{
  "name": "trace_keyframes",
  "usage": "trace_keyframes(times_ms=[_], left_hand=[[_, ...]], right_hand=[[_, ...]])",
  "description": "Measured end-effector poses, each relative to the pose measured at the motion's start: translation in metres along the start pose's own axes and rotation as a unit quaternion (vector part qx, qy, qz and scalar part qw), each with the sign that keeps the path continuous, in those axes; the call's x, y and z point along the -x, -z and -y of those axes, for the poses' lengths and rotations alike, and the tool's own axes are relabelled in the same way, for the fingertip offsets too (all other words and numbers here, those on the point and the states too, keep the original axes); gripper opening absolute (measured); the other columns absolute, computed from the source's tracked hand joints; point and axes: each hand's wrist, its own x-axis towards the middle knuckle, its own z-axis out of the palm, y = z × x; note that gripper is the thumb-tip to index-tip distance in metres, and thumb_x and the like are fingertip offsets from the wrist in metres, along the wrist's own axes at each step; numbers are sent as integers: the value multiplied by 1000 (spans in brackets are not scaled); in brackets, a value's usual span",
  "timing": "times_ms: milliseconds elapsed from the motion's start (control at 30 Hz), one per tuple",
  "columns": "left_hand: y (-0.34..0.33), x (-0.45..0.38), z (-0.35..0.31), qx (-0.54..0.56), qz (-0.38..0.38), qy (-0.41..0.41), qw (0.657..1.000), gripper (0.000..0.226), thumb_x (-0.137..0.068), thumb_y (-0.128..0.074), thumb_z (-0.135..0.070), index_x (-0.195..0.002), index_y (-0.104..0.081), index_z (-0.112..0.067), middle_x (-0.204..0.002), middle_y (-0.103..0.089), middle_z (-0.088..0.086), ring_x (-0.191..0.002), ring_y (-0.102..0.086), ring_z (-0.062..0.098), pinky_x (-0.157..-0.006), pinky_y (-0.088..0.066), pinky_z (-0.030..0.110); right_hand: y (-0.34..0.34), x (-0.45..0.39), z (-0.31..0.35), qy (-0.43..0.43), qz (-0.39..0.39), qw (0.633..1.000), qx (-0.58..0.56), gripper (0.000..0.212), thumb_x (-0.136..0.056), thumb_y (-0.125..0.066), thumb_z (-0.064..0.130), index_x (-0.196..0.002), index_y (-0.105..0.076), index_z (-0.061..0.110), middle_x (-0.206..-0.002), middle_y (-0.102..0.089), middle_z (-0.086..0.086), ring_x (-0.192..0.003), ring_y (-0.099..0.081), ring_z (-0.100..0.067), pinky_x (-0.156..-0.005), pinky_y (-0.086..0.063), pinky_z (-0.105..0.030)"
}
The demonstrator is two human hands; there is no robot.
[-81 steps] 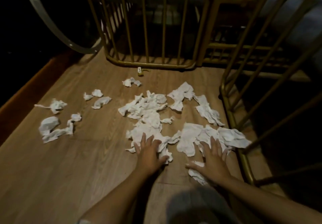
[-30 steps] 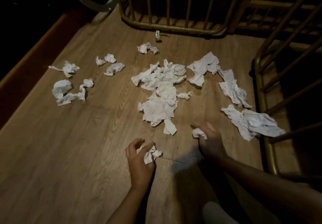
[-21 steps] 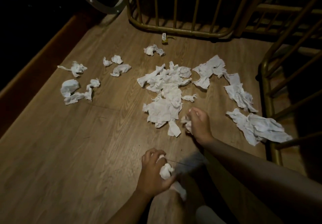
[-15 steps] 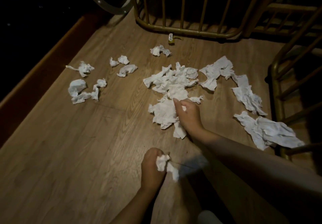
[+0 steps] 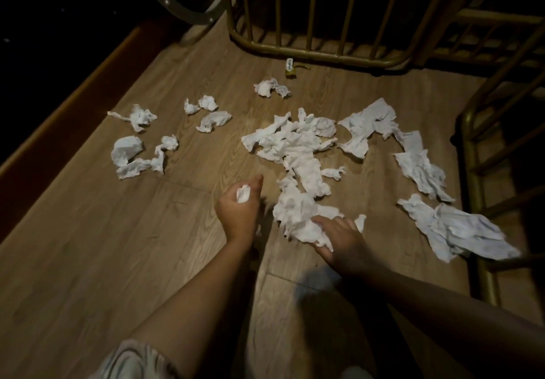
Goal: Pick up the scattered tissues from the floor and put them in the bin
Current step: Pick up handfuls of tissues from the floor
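Crumpled white tissues lie scattered over the wooden floor (image 5: 88,246). The big central pile (image 5: 295,148) stretches toward me. My left hand (image 5: 240,210) is closed around a small tissue wad (image 5: 243,194) just left of that pile. My right hand (image 5: 339,240) grips a bunch of tissues (image 5: 298,213) at the pile's near end. Smaller clumps lie at the left (image 5: 129,154) and upper left (image 5: 212,119). Flatter tissues lie at the right (image 5: 457,228). No bin is in view.
A gold metal railing (image 5: 309,51) runs along the far edge of the floor, and another railing (image 5: 472,172) stands at the right. A small yellow and white scrap (image 5: 290,67) lies near the far railing. A dark wooden border (image 5: 73,98) edges the floor at the left.
My left hand moved forward and up with its wad, to beside the pile. My right hand pulled the near end of the pile toward me, bunching tissues in its grip.
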Motion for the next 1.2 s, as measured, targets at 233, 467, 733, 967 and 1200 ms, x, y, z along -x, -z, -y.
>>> trace_keyframes(times_ms=[233, 467, 733, 967, 1200], left_hand=[[-39, 22, 6, -95, 164, -156, 969, 24, -94, -59, -17, -115, -69, -19, -114, -66, 3, -104, -56, 3, -94, -46, 22], [-12, 62, 81, -333, 264, -220, 878, 31, -89, -58, -42, -118, -63, -33, -137, -53, -8, -137, -38, 21, -115, -17, 54], [15, 62, 70, -217, 194, -137, 947, 31, -81, -73, -16, -111, -70, -23, -92, -60, -1, -88, -56, 17, -78, -39, 11], [33, -24, -20, -277, 176, -140, 934, 16, -70, -81, -18, -77, -70, -11, -83, -66, 7, -77, -60, 20, -65, -41, 25], [132, -83, -114, -357, 194, -224, 886, 18, -68, -70, -10, -84, -68, -19, -86, -71, 3, -83, -66, 20, -68, -46, 28]], right_hand=[[18, 18, -29, -68, 23, 997, 35, 26, -74, -64, 40, -91, -65, 20, -92, -65, -3, -87, -60, -26, -74, -43, -35], [25, 34, -47, -49, -27, 998, -16, 22, -70, -77, 18, -83, -60, 13, -117, -62, -16, -106, -56, -28, -85, -43, -35], [41, 11, -12, -75, -34, 995, -52, 22, -79, -57, 21, -96, -71, 19, -82, -62, 5, -75, -58, -16, -62, -45, -28], [84, -82, 65, -23, -119, 975, -187, 25, -81, -65, 33, -67, -59, 13, -72, -56, 0, -65, -51, -12, -56, -38, -22], [128, -160, 164, 110, -89, 984, -111, 12, -82, -70, 23, -81, -62, 15, -76, -63, -1, -70, -61, -19, -62, -41, -23]])
